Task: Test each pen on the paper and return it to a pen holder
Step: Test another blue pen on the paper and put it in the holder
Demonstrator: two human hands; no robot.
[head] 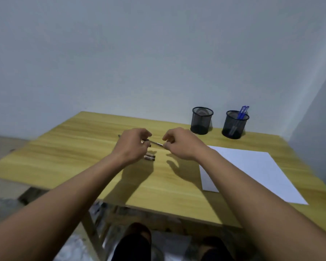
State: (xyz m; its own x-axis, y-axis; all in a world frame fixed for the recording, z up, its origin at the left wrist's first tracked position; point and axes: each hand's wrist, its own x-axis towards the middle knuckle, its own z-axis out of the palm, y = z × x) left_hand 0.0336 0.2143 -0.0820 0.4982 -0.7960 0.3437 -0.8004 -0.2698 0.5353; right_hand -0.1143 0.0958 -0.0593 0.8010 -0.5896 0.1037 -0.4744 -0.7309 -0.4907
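Both forearms reach out, left hand (133, 146) and right hand (179, 143) pinching one pen (154, 142); I should pull its cap straight off toward three o'clock, keeping the barrel steady.

Plain room with desk (105, 166) — mesh pen holders (200, 121), paper (252, 166), bare wall (158, 53)

The tabletop (83, 161) is yellowish wood with a streaky grain. 2 black mesh pen holders stand on it: the left holder (201, 120) and the right holder (234, 125), which has blue pens (242, 113) in it. The paper (252, 168) is plain white, the wall (158, 53) pale grey-blue, and the pen (155, 142) between the hands looks dark.
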